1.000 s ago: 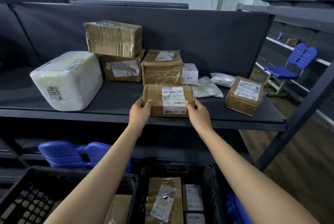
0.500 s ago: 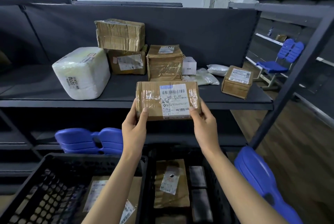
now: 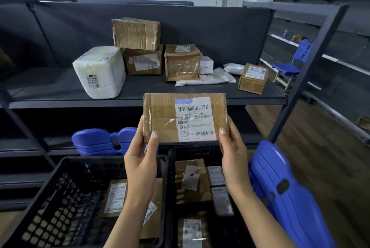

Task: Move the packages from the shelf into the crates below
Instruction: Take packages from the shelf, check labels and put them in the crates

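**Shelf** (image 3: pixel 50 87): across 12 o'clock, dark deck, loaded with several parcels not yet moved.

**Left crate** (image 3: pixel 60 207) at 7 o'clock, **right crate** (image 3: pixel 196 148) at 6 o'clock: black, open-topped, side by side below the shelf. Labelled parcels already inside both.

**White bundle** (image 3: pixel 100 71): on the deck at 10 o'clock, just beside two stacked cartons (image 3: pixel 137 33).

**Held package** (image 3: pixel 184 117): centre of view, off the shelf, in the air in front of the deck's front edge and above the far rim of the right crate. Label facing the camera.

**Left hand** (image 3: pixel 140 159), **right hand** (image 3: pixel 234 155): each clamped on a lower corner of the held package, thumb on the front face, fingers hidden behind.

**Probable faults from here:**
- Slip: thumbs resting on glossy tape and label, with support at the lower corners only. Expect a forward tip if either thumb loosens.
- Rim strike: twin crate rims meeting directly beneath. Descend clear of both.
- Unstable landing: little bare floor visible in the right crate. Expect a tilted rest on other parcels.
- Early release: hold with both hands until fully supported.
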### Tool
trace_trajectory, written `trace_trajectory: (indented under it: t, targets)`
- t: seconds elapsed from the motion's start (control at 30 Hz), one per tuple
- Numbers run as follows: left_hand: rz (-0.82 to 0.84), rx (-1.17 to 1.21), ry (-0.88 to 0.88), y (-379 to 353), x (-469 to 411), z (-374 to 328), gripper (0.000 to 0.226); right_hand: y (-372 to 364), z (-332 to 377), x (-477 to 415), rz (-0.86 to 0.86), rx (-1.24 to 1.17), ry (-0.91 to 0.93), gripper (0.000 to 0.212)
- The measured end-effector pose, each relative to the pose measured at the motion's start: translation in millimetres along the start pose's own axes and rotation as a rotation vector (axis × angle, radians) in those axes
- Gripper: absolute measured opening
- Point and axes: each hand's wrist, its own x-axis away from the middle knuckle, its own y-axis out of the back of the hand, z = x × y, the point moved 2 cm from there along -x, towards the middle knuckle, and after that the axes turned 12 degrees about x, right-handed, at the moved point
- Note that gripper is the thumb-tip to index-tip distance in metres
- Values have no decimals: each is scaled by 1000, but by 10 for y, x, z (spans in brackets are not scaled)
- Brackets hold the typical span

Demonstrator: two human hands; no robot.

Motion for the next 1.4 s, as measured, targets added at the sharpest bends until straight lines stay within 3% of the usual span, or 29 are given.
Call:
trace_trajectory:
  t: [0.13,0.43,0.67,0.8,1.0,1.2,1.4]
  targets:
    - [7,8,-20,-26,172,-45,46,97,90,152,-31,11,40,40]
    - [25,-49,-5,-96,313,-26,51,238,98,238,-31,139,75,37]
    - [-13,-163,56,-124,305,130,37,314,-14,197,-11,168,-56,44]
    - [-7,-254,85,-199,249,154,34,406,-59,132,10,211,-118,26]
    - [50,-343,160,-307,94,176,38,557,-51,43,-19,186,-181,23]
    - [-22,-378,144,-390,101,262,44,618,-79,-27,-9,240,-162,37]
    - [-49,-441,116,-455,109,266,41,640,-128,-82,-6,335,-170,38]
